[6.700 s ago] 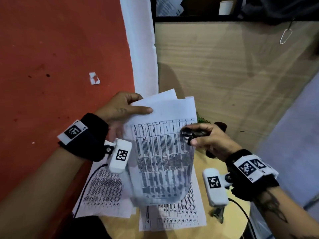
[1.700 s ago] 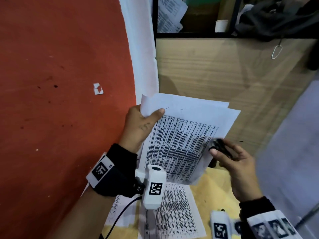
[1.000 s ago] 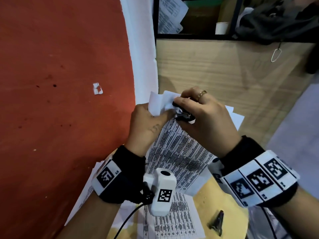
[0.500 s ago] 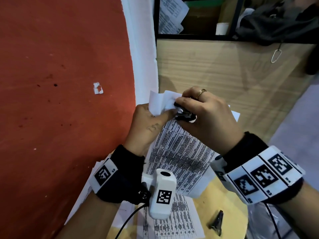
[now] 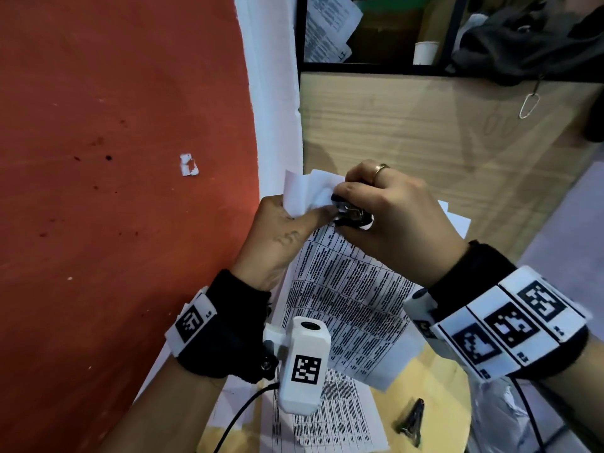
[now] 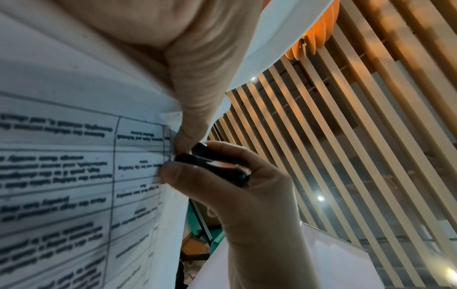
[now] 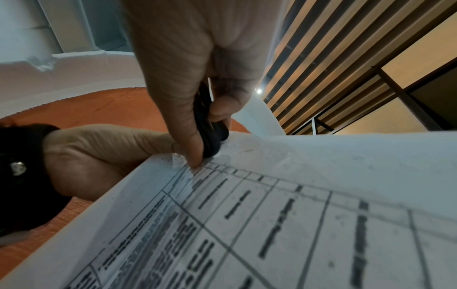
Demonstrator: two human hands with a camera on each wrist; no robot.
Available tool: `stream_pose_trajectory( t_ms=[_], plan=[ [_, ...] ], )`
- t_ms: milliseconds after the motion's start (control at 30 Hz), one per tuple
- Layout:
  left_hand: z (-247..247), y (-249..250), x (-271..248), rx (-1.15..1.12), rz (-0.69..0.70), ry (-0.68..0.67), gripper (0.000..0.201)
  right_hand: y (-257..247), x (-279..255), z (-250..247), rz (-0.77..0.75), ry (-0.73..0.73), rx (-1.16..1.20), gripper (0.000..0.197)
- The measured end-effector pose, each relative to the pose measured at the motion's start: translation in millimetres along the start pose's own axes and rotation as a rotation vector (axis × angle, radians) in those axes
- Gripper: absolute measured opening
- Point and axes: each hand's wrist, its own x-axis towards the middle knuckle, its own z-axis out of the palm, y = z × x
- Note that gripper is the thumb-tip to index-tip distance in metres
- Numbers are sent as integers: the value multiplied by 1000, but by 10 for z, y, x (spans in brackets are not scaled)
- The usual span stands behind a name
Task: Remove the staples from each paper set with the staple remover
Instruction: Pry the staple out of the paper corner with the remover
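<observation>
A stapled paper set [image 5: 346, 289] printed with a table is held up in the air. My left hand [image 5: 281, 237] pinches its top left corner, thumb on the front sheet, with the corner sheets bent back [image 5: 304, 191]. My right hand [image 5: 385, 217] grips the black staple remover [image 5: 351, 215] between thumb and fingers, its metal claws pressed against that corner beside my left thumb. The left wrist view has the remover [image 6: 215, 166] at the paper's edge [image 6: 138, 156]. In the right wrist view the remover [image 7: 210, 133] meets the sheet [image 7: 272, 195]. The staple itself is hidden.
More printed sheets [image 5: 330, 416] lie on the round yellow table [image 5: 434, 387] below, with a black binder clip [image 5: 410, 423] beside them. A red wall [image 5: 114, 191] is on the left, a wooden panel [image 5: 425, 132] ahead, and a shelf with papers [image 5: 327, 24] above.
My right hand brought the remover from the paper's right edge up to the top left corner held by my left hand. Over the last half second both hands barely move.
</observation>
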Motion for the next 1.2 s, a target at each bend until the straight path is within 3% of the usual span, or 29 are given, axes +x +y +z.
stream_pose_trajectory(
  t_ms=[267,433,600,700,800,867,933,1067,1133,1200],
  plan=[
    [-49,-32,0,6,-43,-28,19,20,-17,35,20,21,32,18],
    [-84,-84,12,-49,-161,-57,15,16,-51,53,85,76,155,21],
    [-84,-110,33,-111,-235,-17,25,65,-120,23,170,114,331,26],
    [-85,-127,30,-107,-250,20,20,76,-122,-3,198,167,387,28],
    [-92,-212,51,-60,-203,100,26,125,-113,-16,235,199,381,29],
    [-89,-271,64,-36,-143,167,42,196,-129,19,265,204,335,28],
    [-101,-327,91,15,-94,216,45,275,-183,101,300,187,285,27],
    [-150,-452,174,80,-111,305,12,454,-370,341,431,17,151,35],
    [-184,-501,204,107,-123,331,12,522,-446,449,527,-115,112,45],
    [-215,-536,217,124,-118,337,12,574,-486,498,560,-145,137,49]
  ],
)
